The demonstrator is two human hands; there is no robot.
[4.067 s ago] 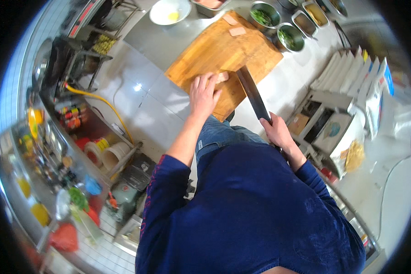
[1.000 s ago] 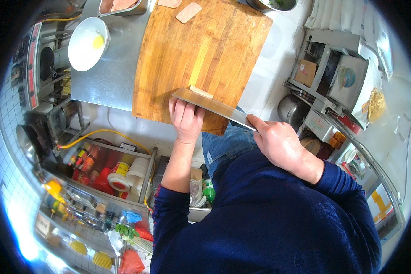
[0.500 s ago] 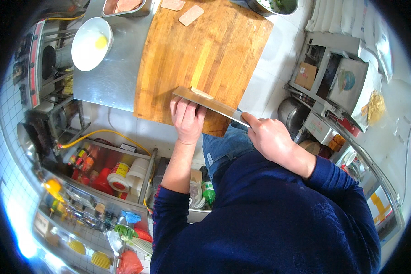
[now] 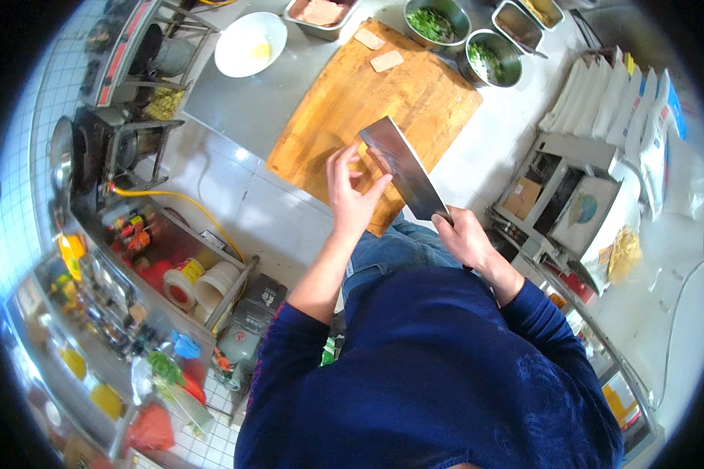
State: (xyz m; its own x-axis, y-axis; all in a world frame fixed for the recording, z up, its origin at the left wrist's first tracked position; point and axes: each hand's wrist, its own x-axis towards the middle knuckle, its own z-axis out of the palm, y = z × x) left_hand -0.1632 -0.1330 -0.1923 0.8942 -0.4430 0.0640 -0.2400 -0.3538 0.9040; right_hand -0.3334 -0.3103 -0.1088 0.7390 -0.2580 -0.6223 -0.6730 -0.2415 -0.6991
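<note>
My right hand (image 4: 468,241) grips the handle of a broad cleaver (image 4: 405,172), its blade tilted and held over the near part of a wooden cutting board (image 4: 309,129). Just left of the blade is my left hand (image 4: 352,194), its thumb and fingers apart and curved. A small pinkish patch shows between that hand and the blade; I cannot tell whether it is a slice or a reflection. Two pale, flat slices, one slice (image 4: 369,39) and another slice (image 4: 386,61), lie at the board's far end.
Beyond the board stand a white bowl (image 4: 228,48) with something yellow in it, a steel tray (image 4: 332,31) of pink meat, and steel pots, one pot (image 4: 409,17) and another pot (image 4: 516,69), holding chopped greens. White sacks (image 4: 594,98) are stacked at right. A yellow hose (image 4: 192,205) runs at left.
The cleaver has turned from lying across the board's near edge to pointing away from me, blade face showing. My left hand's fingers have spread. The whole view has shifted, showing more beyond the board.
</note>
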